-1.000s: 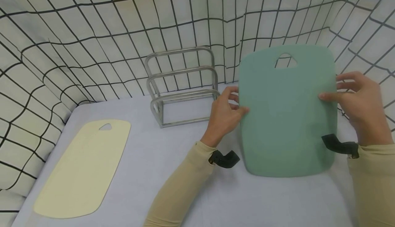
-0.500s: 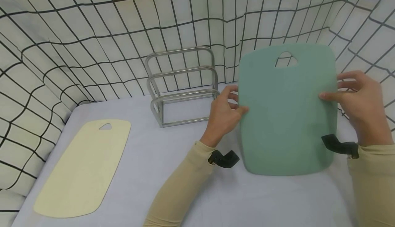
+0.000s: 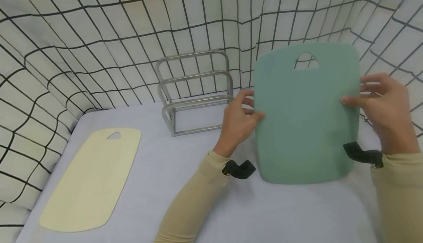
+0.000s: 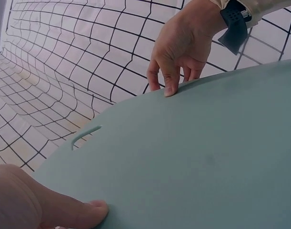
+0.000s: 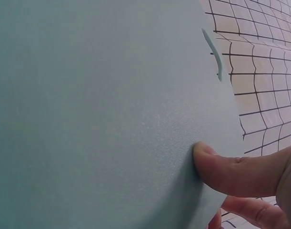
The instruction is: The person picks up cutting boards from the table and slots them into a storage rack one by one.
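Observation:
A green cutting board (image 3: 307, 125) stands tilted up on the right side of the head view, its handle hole at the top. My left hand (image 3: 238, 120) pinches its left edge, thumb on the face and fingers behind. On the opposite edge my right hand (image 3: 386, 107) holds it the same way, the thumb reaching farther onto the face. The right wrist view shows that thumb (image 5: 240, 171) pressed on the green surface. Left of the board is a metal rack (image 3: 196, 92) with several upright loops. Whether the board's lower edge touches the table cannot be told.
A cream cutting board (image 3: 92, 180) lies flat on the left of the white table (image 3: 158, 169). Behind and to both sides rise white walls (image 3: 205, 19) with a black grid pattern. The rack stands near the back wall, close to my left hand.
The green cutting board has risen slightly in the head view, its lower edge higher than before. Both hands have kept their grip and shifted up a little with it.

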`<action>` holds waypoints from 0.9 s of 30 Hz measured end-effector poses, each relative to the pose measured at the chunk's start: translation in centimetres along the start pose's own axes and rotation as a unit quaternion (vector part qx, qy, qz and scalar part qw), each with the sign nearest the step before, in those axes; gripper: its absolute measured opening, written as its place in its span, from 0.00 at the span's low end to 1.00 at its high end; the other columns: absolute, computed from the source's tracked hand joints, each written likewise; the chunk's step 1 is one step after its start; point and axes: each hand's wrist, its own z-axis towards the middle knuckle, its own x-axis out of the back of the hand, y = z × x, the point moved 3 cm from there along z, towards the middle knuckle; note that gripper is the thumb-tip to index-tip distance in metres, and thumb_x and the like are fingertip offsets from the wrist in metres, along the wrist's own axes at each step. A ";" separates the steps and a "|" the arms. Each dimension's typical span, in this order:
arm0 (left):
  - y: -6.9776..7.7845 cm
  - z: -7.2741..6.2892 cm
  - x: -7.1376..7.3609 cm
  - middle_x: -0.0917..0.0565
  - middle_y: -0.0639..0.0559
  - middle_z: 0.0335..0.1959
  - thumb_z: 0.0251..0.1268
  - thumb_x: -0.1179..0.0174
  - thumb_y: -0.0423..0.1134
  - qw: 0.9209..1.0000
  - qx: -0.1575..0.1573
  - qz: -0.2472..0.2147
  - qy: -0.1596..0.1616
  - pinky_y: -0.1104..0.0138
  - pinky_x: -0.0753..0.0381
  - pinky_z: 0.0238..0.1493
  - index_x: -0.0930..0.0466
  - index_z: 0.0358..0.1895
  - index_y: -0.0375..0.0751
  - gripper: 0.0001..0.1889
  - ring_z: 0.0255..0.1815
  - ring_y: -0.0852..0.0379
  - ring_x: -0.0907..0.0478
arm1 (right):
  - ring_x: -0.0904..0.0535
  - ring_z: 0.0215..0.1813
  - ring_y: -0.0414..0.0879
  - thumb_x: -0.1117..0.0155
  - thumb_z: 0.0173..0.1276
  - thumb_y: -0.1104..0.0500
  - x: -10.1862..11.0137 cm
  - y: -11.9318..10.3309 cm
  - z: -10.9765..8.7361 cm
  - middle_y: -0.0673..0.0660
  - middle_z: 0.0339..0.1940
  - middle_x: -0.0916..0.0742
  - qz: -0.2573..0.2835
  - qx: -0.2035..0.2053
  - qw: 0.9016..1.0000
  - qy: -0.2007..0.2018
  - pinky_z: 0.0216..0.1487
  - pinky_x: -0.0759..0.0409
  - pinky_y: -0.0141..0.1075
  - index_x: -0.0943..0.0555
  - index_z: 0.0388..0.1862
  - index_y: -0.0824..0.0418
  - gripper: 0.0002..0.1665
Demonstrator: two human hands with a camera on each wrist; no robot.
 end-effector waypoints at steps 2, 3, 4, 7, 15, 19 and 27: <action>0.0 -0.1 0.3 0.17 0.45 0.49 0.63 0.30 0.32 1.000 -0.007 0.000 0.007 0.64 0.13 0.38 0.25 0.67 0.48 0.29 0.45 0.51 0.13 | 0.27 0.70 0.50 0.28 0.69 0.44 -0.3 -0.4 -0.1 0.51 0.80 0.30 0.002 0.004 1.000 0.001 0.75 0.29 0.64 0.33 0.75 0.36 0.39; 0.0 -0.2 0.5 0.17 0.45 0.49 0.63 0.30 0.32 1.000 -0.011 0.002 0.010 0.64 0.13 0.38 0.25 0.67 0.48 0.29 0.44 0.51 0.13 | 0.27 0.70 0.50 0.29 0.69 0.44 -0.4 -0.5 -0.1 0.51 0.81 0.30 0.001 0.006 1.000 0.001 0.75 0.29 0.64 0.33 0.75 0.36 0.38; 0.0 -0.3 0.7 0.17 0.45 0.49 0.63 0.30 0.32 1.000 -0.015 0.004 0.011 0.65 0.13 0.38 0.25 0.67 0.47 0.28 0.44 0.51 0.13 | 0.27 0.70 0.50 0.29 0.69 0.44 -0.5 -0.6 -0.1 0.51 0.81 0.30 0.000 0.007 1.000 0.002 0.74 0.28 0.64 0.33 0.75 0.36 0.38; 0.1 -0.4 1.1 0.16 0.44 0.48 0.63 0.30 0.32 0.999 -0.026 0.014 0.014 0.66 0.13 0.37 0.25 0.67 0.46 0.28 0.44 0.50 0.13 | 0.28 0.73 0.55 0.29 0.69 0.43 -0.7 -0.9 -0.3 0.53 0.83 0.32 -0.002 0.011 1.000 0.002 0.73 0.26 0.63 0.34 0.77 0.37 0.40; 0.3 -0.9 2.1 0.16 0.44 0.46 0.63 0.32 0.31 0.998 -0.044 0.036 0.017 0.66 0.13 0.38 0.26 0.68 0.44 0.28 0.44 0.50 0.13 | 0.26 0.70 0.51 0.28 0.68 0.45 -1.2 -1.2 -1.1 0.50 0.79 0.28 0.012 0.026 0.999 0.014 0.74 0.27 0.64 0.32 0.73 0.35 0.37; 0.3 -1.2 2.8 0.16 0.44 0.46 0.63 0.32 0.31 0.998 -0.053 0.035 0.022 0.68 0.15 0.37 0.26 0.68 0.44 0.29 0.43 0.51 0.14 | 0.26 0.69 0.50 0.28 0.68 0.44 -1.5 -1.7 -1.5 0.51 0.78 0.27 0.016 0.029 0.999 0.021 0.76 0.31 0.65 0.31 0.70 0.33 0.34; 0.2 -2.0 4.5 0.16 0.43 0.48 0.63 0.32 0.31 0.996 -0.066 0.039 0.039 0.64 0.12 0.41 0.26 0.69 0.42 0.29 0.46 0.49 0.12 | 0.23 0.61 0.44 0.26 0.67 0.46 -2.5 -3.0 -2.1 0.44 0.69 0.23 0.034 0.054 0.998 0.020 0.75 0.30 0.65 0.28 0.68 0.37 0.33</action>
